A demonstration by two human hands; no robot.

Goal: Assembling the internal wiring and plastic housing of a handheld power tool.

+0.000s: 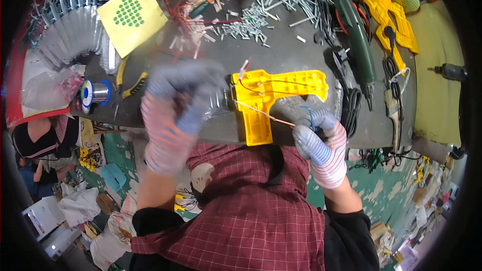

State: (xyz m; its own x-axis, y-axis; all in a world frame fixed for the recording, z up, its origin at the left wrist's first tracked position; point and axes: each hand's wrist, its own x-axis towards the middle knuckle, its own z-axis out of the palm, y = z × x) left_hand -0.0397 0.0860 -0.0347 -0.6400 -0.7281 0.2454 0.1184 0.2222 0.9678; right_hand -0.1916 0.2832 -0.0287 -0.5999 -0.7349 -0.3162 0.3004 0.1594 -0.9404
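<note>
A yellow plastic pistol-shaped housing half [257, 115] lies at the table's front edge with its ribbed inside facing up. Thin red and black wires [243, 76] run across its upper part. My right hand [321, 143], in a striped knit glove, pinches a thin pinkish wire [271, 117] whose pale end reaches over the housing's grip. A short blue loop [309, 116] shows at its fingertips. To the left of the housing my gloved left hand [175, 110] is smeared by motion; its fingers look bent, but whether they hold anything is unclear. A small clear plastic bag [217, 105] lies beside it.
Behind are scattered screws [248, 22], loose wires and a yellow sheet with green dots [130, 17]. At left are a solder spool [96, 93] and yellow-handled pliers [134, 85]. A dark green power tool [355, 40] and coiled black cables [352, 108] lie at right.
</note>
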